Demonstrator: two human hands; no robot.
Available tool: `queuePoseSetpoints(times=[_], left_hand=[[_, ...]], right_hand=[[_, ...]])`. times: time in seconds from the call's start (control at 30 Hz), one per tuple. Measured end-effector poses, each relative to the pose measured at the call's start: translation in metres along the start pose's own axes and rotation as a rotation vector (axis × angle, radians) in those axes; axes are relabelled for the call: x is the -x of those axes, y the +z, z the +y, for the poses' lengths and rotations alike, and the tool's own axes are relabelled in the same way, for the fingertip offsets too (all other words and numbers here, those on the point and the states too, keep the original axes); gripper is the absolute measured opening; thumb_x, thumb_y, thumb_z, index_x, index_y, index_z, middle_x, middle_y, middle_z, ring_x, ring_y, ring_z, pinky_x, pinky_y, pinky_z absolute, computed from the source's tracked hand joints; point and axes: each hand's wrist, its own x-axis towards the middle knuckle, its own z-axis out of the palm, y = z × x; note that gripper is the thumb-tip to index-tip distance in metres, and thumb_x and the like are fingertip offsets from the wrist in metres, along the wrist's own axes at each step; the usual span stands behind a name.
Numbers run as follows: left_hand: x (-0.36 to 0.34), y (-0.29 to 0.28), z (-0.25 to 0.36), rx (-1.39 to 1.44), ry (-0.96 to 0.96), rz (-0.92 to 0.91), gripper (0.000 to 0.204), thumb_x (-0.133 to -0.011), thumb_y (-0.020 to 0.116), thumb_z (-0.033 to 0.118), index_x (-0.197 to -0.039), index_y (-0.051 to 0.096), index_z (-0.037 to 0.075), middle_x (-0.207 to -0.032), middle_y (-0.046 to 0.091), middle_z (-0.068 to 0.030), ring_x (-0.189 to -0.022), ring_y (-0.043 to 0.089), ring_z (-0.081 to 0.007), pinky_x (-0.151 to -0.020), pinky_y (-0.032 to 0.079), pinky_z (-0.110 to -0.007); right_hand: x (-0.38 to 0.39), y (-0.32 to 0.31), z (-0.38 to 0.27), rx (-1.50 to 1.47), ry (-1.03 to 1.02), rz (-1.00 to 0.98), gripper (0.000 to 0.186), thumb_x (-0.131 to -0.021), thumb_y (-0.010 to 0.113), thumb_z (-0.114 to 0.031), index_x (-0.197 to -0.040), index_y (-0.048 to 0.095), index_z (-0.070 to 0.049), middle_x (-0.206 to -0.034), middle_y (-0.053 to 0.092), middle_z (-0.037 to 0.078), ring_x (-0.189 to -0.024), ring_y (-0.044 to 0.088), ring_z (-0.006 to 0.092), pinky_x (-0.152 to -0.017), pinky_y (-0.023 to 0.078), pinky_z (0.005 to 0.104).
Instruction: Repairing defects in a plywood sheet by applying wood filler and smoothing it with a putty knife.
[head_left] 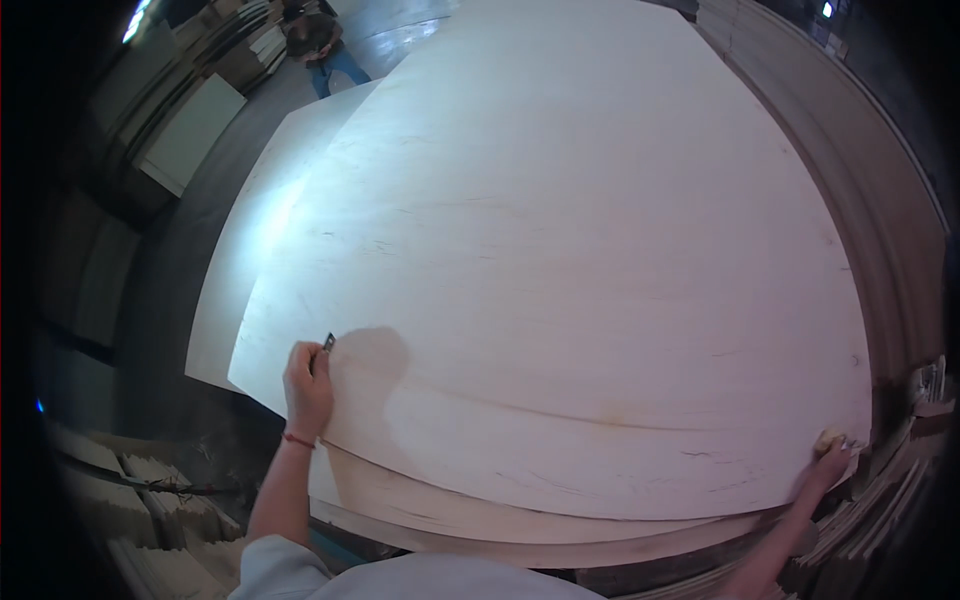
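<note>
A large pale sheet of thin wood or veneer spreads in front of me, marked with fine cracks and a long brownish crease near its close edge. My left hand, a red band at its wrist, is closed around a small dark flat-bladed tool above the sheet's left side. Its shadow falls on the wood just to the right. At the near right corner, my right hand is closed beside a small yellowish lump. Exactly what its fingers grip is too small to tell.
More sheets show beneath, one jutting out at the left and one along the near edge. Stacked boards stand at lower left and long stacks at right. A person stands at the far left.
</note>
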Motion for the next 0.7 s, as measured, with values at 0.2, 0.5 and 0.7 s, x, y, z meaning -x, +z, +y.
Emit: queuePoseSetpoints(times=[0.2, 0.5, 0.7], left_hand=[[-0.055, -0.025, -0.146, 0.068, 0.004, 0.054, 0.008, -0.095, 0.06, 0.005, -0.097, 0.06, -0.003, -0.091, 0.065, -0.0194, -0.084, 0.064, -0.0365, -0.076, 0.051, -0.042], [-0.042, -0.037, -0.184, 0.408, -0.109, 0.083, 0.014, -0.097, 0.064, 0.012, -0.1, 0.065, -0.001, -0.084, 0.067, -0.011, -0.077, 0.063, -0.0194, -0.072, 0.051, -0.033], [-0.044, -0.044, -0.186, 0.523, -0.205, 0.042, 0.014, -0.102, 0.06, 0.014, -0.099, 0.061, 0.001, -0.075, 0.06, -0.0014, -0.068, 0.056, -0.0079, -0.064, 0.047, -0.025]], right_hand=[[0.19, 0.024, -0.071, -0.254, -0.017, 0.06, 0.036, -0.102, 0.05, -0.022, -0.12, 0.061, 0.007, -0.115, 0.068, 0.017, -0.099, 0.065, 0.0273, -0.088, 0.051, 0.0396], [0.303, 0.086, -0.105, -0.604, -0.116, -0.111, 0.03, -0.102, 0.051, -0.018, -0.12, 0.063, 0.002, -0.117, 0.065, 0.01, -0.104, 0.062, 0.0214, -0.093, 0.049, 0.0339], [0.314, 0.092, -0.127, -0.576, -0.101, -0.077, 0.027, -0.104, 0.052, -0.018, -0.118, 0.062, 0.003, -0.115, 0.064, 0.008, -0.102, 0.061, 0.0196, -0.094, 0.049, 0.0329]])
